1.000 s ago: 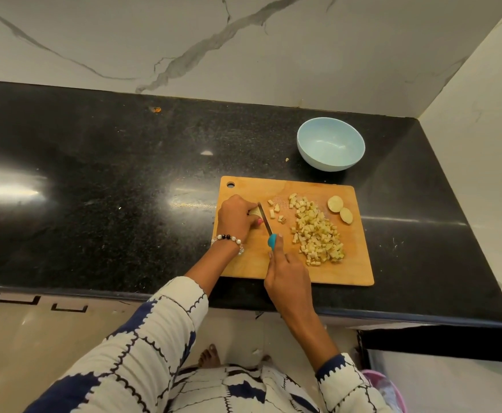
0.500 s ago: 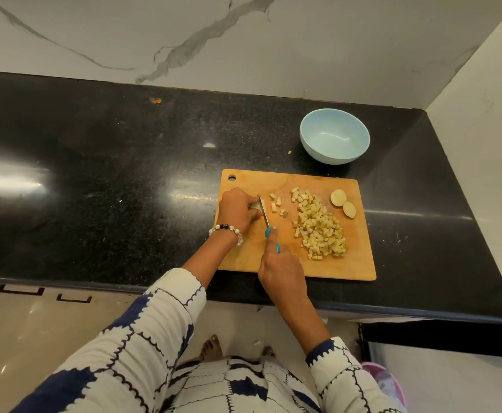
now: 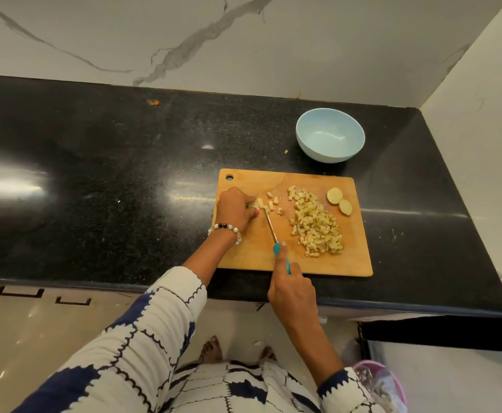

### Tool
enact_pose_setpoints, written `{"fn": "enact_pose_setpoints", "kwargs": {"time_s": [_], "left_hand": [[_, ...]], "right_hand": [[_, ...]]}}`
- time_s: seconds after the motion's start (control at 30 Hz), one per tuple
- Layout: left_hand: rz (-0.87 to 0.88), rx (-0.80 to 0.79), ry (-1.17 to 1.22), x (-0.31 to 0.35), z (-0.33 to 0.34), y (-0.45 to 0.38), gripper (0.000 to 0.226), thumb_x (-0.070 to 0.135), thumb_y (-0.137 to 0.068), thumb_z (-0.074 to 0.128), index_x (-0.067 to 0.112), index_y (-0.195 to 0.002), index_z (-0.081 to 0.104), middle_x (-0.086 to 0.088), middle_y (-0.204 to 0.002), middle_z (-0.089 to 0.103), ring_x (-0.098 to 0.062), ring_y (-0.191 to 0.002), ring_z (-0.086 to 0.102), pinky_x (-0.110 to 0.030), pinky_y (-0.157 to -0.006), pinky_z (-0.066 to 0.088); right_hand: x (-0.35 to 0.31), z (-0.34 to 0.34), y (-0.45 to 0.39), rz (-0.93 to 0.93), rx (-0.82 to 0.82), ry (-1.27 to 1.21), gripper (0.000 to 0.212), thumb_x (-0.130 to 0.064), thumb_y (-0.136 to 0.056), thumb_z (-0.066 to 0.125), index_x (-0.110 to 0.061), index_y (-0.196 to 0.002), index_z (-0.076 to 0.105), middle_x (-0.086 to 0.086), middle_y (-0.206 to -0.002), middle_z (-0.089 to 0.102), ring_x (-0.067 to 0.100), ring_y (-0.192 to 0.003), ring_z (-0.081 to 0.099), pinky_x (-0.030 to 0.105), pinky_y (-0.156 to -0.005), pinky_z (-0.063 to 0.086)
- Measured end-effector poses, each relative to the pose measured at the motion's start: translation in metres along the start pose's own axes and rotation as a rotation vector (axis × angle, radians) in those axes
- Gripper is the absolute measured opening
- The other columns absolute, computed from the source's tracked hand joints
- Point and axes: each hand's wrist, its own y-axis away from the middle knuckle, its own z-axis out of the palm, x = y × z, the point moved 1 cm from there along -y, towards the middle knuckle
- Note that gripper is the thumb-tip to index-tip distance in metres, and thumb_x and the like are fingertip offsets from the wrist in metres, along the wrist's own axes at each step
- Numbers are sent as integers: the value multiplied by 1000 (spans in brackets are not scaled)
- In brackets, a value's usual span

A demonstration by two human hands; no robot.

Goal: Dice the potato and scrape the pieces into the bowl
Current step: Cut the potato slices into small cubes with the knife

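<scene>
Left hand [image 3: 235,210] fingers curled down over a small remaining potato piece [image 3: 255,204] at the board's left side; most of that piece is hidden under the fingers, shape hard to tell. Right hand [image 3: 292,290] fingers wrapped round the teal handle of the knife [image 3: 271,226], index finger laid along its top; handle mostly covered. Blade runs from the handle up-left toward the potato piece, long axis roughly near-to-far, tip right beside the left fingertips; contact with the potato unclear. A few loose cubes [image 3: 274,202] lie just right of the blade. Big diced pile [image 3: 317,223] sits mid-right on the cutting board [image 3: 252,251], two round end slices [image 3: 339,201] near its right edge. Empty light blue bowl [image 3: 330,135] stands on the black counter [image 3: 94,186] just behind the board. Beaded bracelet [image 3: 225,229] on left wrist.
</scene>
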Motion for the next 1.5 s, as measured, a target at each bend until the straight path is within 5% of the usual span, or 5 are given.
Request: {"fn": "enact_pose_setpoints", "kwargs": {"time_s": [0.53, 0.77, 0.93, 1.1, 1.5], "left_hand": [[-42, 116, 58, 2, 4, 10, 24, 20, -92, 57, 9, -108, 70, -7, -89, 73, -6, -69, 56, 5, -54, 33], [-12, 127, 0, -3, 6, 12, 27, 23, -97, 46, 18, -114, 67, -6, -96, 67, -17, -87, 58, -15, -60, 31], [-18, 115, -48, -4, 11, 10, 24, 23, -95, 51, 14, -107, 70, -8, -98, 66, -20, -91, 57, -20, -68, 33], [-46, 98, 75, -6, 8, 9, 26, 22, -85, 66, 14, -109, 69, -9, -99, 70, -21, -93, 62, -26, -77, 45], [-124, 106, 205, -8, 2, 11, 26, 21, -80, 72, 9, -103, 71, -7, -100, 72, -20, -93, 66, -34, -87, 53]], "right_hand": [[-12, 5, -40, -2, -43, -164, 55, -20, -99, 32, -6, -149, 14, 16, -86, 57, 25, -63, 45, 34, -56, 31], [-17, 4, -36, 17, -186, -94, 64, -14, -98, 34, -7, -150, -3, 17, -100, 55, 24, -67, 40, 34, -59, 32], [-7, 2, 7, -24, -108, 27, 73, -6, -63, 80, 5, -130, 51, 11, -57, 53, 20, -32, 42, 24, -36, 19], [0, -9, -14, -5, -48, -230, 56, -27, -95, 31, -3, -145, 29, 10, -66, 56, 25, -54, 52, 32, -49, 31], [-12, -2, -41, -54, -84, -163, 54, -26, -102, 29, -8, -150, 13, 12, -82, 59, 27, -67, 56, 35, -56, 37]]}}
